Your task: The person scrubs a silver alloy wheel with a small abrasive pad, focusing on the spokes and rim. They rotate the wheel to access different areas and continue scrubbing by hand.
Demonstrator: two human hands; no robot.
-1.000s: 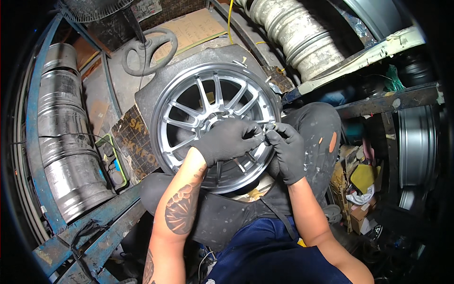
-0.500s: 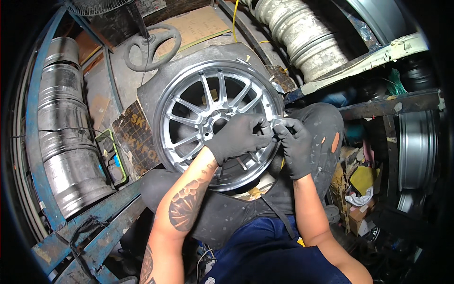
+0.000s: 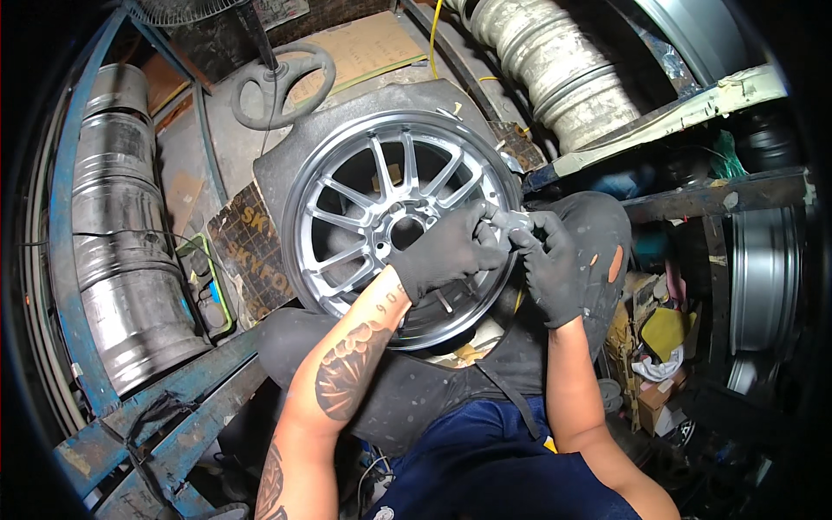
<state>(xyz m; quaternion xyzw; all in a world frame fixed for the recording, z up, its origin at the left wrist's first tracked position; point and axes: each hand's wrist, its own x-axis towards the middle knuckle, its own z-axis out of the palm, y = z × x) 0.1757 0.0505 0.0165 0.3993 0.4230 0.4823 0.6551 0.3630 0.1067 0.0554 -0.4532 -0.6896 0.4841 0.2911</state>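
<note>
A silver multi-spoke car wheel rim lies face up between my knees. Over its right side, my black-gloved hands meet at a small grey piece, thin and perhaps folded; its kind is hard to make out. My right hand pinches this piece between thumb and fingers. From the left, my left hand reaches across the spokes, its fingers curled and closed against the same piece. Part of the piece is covered by the gloves.
Beneath the rim spreads a dark grey mat. A steering wheel lies beyond it, near cardboard. Stacked metal rims stand at left behind a blue frame; more rims lie far right. A shelf beam borders the right.
My left hand has turned slightly, with its fingers curled in more. My right hand has shifted a little, and more of the grey piece shows between the hands.
</note>
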